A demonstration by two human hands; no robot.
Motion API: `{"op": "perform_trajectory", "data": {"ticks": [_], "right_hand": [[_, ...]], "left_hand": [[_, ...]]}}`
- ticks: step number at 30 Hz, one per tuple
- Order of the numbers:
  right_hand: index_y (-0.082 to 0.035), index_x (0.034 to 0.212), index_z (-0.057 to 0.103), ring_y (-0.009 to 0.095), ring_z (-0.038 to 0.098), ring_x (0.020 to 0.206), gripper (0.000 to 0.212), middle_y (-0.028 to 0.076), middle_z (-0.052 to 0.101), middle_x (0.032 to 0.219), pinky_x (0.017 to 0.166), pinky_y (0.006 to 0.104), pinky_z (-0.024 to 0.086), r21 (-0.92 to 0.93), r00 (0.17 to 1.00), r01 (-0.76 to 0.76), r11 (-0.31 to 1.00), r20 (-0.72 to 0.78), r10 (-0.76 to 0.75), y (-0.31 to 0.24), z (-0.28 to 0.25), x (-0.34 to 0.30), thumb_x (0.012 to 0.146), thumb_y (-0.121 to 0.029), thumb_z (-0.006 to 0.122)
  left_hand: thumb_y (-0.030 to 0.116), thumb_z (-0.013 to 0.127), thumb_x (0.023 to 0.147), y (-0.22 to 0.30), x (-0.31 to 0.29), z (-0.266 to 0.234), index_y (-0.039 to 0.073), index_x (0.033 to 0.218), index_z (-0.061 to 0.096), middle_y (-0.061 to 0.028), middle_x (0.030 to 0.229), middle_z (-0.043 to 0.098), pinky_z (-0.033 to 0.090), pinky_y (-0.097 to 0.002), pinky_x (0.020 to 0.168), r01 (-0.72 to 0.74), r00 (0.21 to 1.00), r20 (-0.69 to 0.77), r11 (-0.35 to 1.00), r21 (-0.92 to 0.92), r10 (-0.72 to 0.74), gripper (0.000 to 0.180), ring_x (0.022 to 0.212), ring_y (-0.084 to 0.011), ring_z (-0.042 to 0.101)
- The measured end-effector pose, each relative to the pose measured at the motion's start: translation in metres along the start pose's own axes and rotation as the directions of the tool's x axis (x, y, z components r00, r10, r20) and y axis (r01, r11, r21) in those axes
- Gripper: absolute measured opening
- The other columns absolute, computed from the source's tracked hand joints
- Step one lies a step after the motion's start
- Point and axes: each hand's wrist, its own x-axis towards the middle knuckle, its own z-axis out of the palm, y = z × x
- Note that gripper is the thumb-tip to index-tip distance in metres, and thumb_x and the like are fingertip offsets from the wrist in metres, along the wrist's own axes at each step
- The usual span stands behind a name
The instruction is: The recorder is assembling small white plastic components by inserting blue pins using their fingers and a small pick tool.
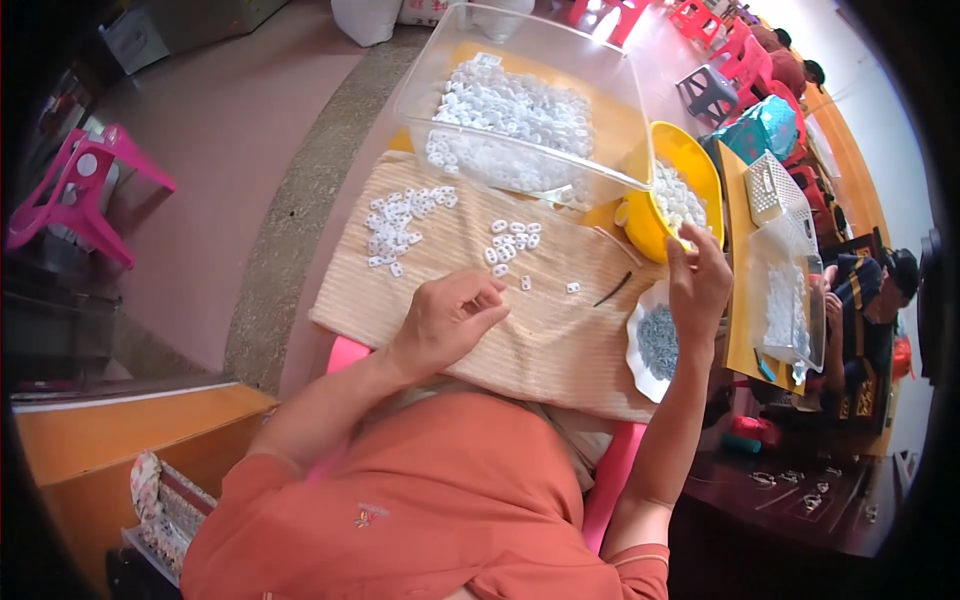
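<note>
My left hand (448, 318) hovers over the near part of a tan ribbed cloth (400, 300), fingers curled toward the thumb; whatever they may hold is hidden. To the right, my right hand (702, 278) is at the near rim of a yellow bowl (712, 165), thumb and fingers drawn together; I cannot make out anything between them. White pieces (680, 195) lie in that bowl. On the cloth are a larger group of small white two-hole plastic pieces (397, 225), a smaller group (512, 240) and two single ones nearer me.
A clear plastic bin (530, 160) full of white pieces stands behind the cloth. A white scalloped dish (645, 375) of small grey parts sits below my right hand, near a dark thin strip (613, 289). At right, another person sits by a table with white baskets (780, 195).
</note>
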Motion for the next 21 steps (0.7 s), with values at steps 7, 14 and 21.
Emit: {"op": "perform_trajectory", "data": {"ticks": [7, 14, 21], "right_hand": [[0.001, 0.103, 0.066, 0.008, 0.056, 0.068, 0.019, 0.005, 0.064, 0.087, 0.062, 0.0206, 0.047, -0.037, 0.991, 0.071, 0.997, 0.113, -0.066, 0.004, 0.007, -0.04, 0.084, -0.004, 0.068], [0.002, 0.101, 0.064, 0.011, 0.056, 0.065, 0.02, 0.008, 0.064, 0.089, 0.059, 0.0227, 0.046, 0.13, 0.972, 0.084, 0.988, 0.209, -0.11, -0.013, 0.017, -0.061, 0.082, 0.0, 0.068], [0.003, 0.099, 0.064, 0.009, 0.056, 0.063, 0.018, 0.007, 0.063, 0.087, 0.057, 0.0217, 0.045, 0.203, 0.956, 0.002, 0.979, 0.288, -0.062, -0.034, 0.017, -0.067, 0.082, 0.001, 0.067]], "left_hand": [[0.007, 0.07, 0.076, -0.002, 0.012, -0.023, 0.002, 0.088, 0.063, -0.0131, 0.093, 0.065, 0.052, -0.0356, 0.071, -0.221, 0.96, -0.054, 0.86, 0.46, 0.276, 0.014, 0.083, -0.0302, 0.064], [0.009, 0.071, 0.075, -0.005, 0.015, -0.039, 0.003, 0.097, 0.064, -0.0104, 0.101, 0.064, 0.051, -0.0378, 0.079, -0.156, 0.955, -0.061, 0.666, 0.729, 0.29, 0.024, 0.093, -0.0295, 0.061], [0.014, 0.07, 0.076, 0.0, 0.022, -0.058, 0.006, 0.091, 0.063, -0.0077, 0.09, 0.06, 0.047, -0.0384, 0.076, -0.062, 0.924, -0.127, 0.467, 0.882, 0.362, 0.018, 0.086, -0.0271, 0.057]]}}
